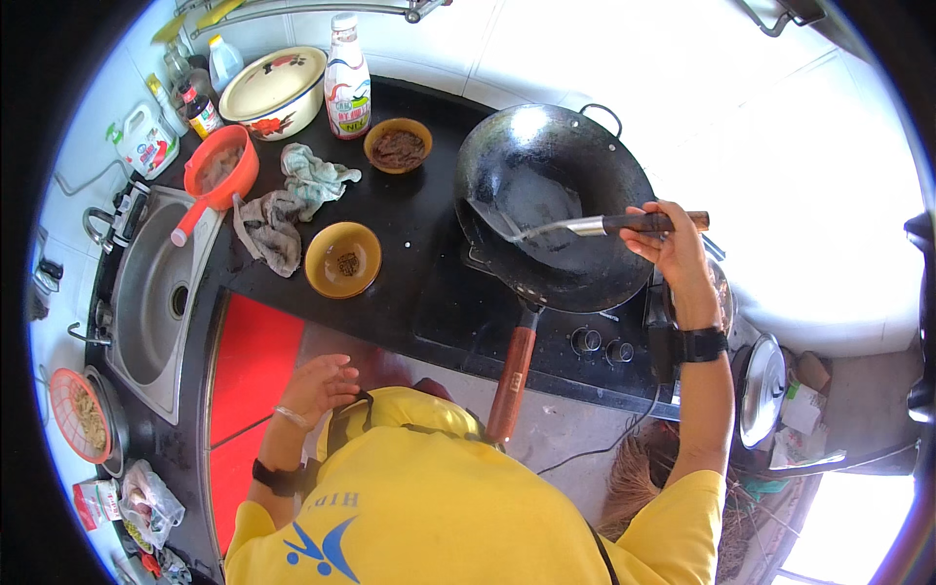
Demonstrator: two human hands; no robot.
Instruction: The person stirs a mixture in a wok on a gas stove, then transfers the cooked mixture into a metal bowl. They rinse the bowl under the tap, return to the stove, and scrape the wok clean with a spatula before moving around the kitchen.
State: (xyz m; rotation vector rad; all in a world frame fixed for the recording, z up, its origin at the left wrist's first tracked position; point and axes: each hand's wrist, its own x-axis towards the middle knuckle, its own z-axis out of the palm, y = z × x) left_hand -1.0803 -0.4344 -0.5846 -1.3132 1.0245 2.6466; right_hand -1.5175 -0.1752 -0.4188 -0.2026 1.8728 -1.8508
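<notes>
My right hand (674,245) grips the dark handle of a metal spatula (585,227) over the wok. The spatula's blade rests against or just above the inner wall at the left; which of the two I cannot tell. The black wok (556,263) sits on the stove with its wooden handle (514,380) pointing towards me, and no food shows inside it. My left hand (322,391) hangs in front of the red cabinet with fingers apart, holding nothing. A yellow-brown bowl (344,248) stands on the counter left of the wok, and a bowl of dark red paste (398,148) lies further back.
Two crumpled cloths (274,227) lie between the bowl and the steel sink (164,278). An orange ladle-like scoop (227,164) rests over the sink's corner. Behind stand a lidded enamel basin (274,95) and a tall bottle (347,80). A cable (629,435) hangs below the stove.
</notes>
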